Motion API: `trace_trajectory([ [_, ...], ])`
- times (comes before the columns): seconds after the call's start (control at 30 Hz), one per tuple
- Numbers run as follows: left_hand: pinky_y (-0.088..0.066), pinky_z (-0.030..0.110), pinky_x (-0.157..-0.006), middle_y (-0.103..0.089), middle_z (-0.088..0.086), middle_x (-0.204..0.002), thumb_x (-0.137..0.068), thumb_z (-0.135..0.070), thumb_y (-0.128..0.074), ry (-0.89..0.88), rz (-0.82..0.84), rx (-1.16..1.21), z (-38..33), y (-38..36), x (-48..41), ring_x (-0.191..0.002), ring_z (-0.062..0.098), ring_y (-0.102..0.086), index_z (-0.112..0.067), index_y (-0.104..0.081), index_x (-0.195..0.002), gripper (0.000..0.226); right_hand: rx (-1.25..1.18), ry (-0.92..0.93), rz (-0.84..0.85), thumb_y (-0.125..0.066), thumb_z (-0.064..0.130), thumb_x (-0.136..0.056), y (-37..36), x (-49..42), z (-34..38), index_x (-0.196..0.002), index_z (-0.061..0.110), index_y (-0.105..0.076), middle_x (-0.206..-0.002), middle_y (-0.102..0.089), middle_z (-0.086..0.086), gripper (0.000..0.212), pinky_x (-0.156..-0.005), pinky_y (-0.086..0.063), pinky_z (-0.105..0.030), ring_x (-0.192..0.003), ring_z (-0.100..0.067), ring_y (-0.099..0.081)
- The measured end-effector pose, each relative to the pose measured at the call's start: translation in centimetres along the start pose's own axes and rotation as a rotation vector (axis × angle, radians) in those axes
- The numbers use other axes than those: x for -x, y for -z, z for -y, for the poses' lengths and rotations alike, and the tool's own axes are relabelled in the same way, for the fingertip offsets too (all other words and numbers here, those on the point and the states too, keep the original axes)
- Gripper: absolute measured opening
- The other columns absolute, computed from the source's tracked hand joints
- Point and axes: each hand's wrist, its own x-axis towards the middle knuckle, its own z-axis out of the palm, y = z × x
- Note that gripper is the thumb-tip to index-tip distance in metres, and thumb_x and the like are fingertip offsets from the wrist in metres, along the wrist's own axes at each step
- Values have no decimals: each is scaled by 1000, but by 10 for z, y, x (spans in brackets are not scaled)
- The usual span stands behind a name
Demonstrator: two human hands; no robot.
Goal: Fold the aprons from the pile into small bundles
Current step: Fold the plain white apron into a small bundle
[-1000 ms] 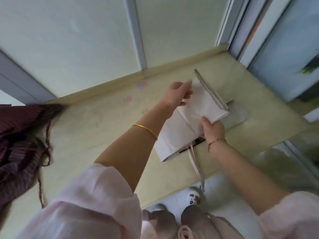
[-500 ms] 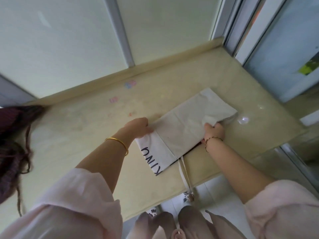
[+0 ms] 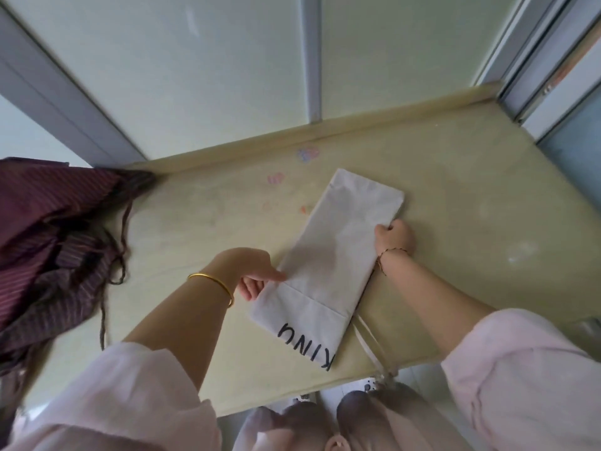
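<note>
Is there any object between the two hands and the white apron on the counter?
Nothing visible stands between. The left hand holds the white apron at its left edge, the right hand grips its right edge. The dark striped pile lies apart.

pale pink sleeves (image 3: 130, 402), gold bangle (image 3: 214, 284), thin bracelet (image 3: 388, 255).

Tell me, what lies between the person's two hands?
The folded white apron, with the left hand at one long edge and the right hand at the other; head view.

left hand (image 3: 252, 271), right hand (image 3: 395, 237) grip white apron (image 3: 335, 255) edges
</note>
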Motion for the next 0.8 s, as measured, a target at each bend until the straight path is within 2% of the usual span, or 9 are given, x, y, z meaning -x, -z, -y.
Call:
trace_trajectory([
  [0.1, -59, 31, -73, -67, 12, -90, -93, -40, -56, -64, 13, 13, 2, -1, 1, -76, 23, -67, 0, -60, -99, 41, 8, -12, -38, -51, 10, -88, 0, 2, 0, -108, -6, -53, -114, -60, -24, 26, -77, -42, -38, -103, -38, -57],
  [0.17, -55, 23, -60, -57, 7, -77, -95, -32, -52, -129, -8, 0, 2, -1, 5, -61, 16, -56, -4, -57, -94, 28, 0, -10, -37, -56, 11, -86, -1, 5, 1, -112, -5, -47, -114, -59, -23, 31, -78, -44, -39, -103, -38, -58],
  [0.23, -51, 20, -55, -51, 4, -73, -97, -24, -48, -177, -43, -10, 3, -3, 10, -58, 14, -50, -5, -53, -90, 21, 38, 27, -46, -58, 12, -85, 2, 9, 3, -118, -3, -43, -121, -54, -22, 39, -80, -45, -40, -106, -38, -56],
  [0.33, -55, 25, -64, -57, 8, -81, -94, -12, -44, -227, -54, 22, 6, -8, 13, -68, 19, -58, -3, -55, -94, 14, 245, 251, -110, -55, 8, -85, 12, 20, -5, -123, 5, -48, -127, -47, -17, 39, -86, -44, -39, -112, -36, -50],
  [0.43, -55, 27, -63, -55, 10, -82, -92, 0, -43, -259, -38, 193, 9, -11, 15, -68, 19, -57, -5, -51, -96, 11, 152, 548, 58, -50, -4, -84, 13, 41, -23, -95, 8, -66, -102, -65, -10, 23, -85, -47, -34, -98, -28, -60],
  [0.57, -53, 29, -62, -47, 16, -96, -86, 9, -53, -355, -36, 505, 18, -10, 13, -76, 25, -54, -19, -35, -120, 48, 141, 577, 289, -43, -11, -85, 12, 72, -46, -83, 18, -66, -89, -64, 7, 37, -87, -48, -25, -88, -12, -61],
  [0.67, -54, 24, -61, -54, 14, -96, -89, 14, -40, -445, 120, 606, 18, -11, 26, -74, 21, -60, -11, -52, -103, 32, 158, 553, 268, -38, -14, -84, 12, 81, -54, -91, 10, -68, -94, -64, 4, 39, -89, -45, -24, -92, -11, -58],
  [0.7, -55, 21, -60, -58, 11, -95, -88, 17, -35, -469, 138, 624, 18, -13, 29, -74, 18, -61, -9, -57, -96, 35, 163, 548, 269, -37, -14, -85, 14, 82, -55, -94, 10, -68, -96, -63, 3, 41, -90, -44, -24, -93, -11, -57],
  [0.8, -55, 17, -68, -61, 9, -102, -80, 29, -35, -604, 38, 583, 23, -20, 28, -82, 13, -60, -4, -63, -103, 49, 166, 498, 271, -35, -12, -87, 16, 83, -56, -104, 9, -65, -105, -62, -3, 40, -88, -45, -19, -95, -12, -56],
])
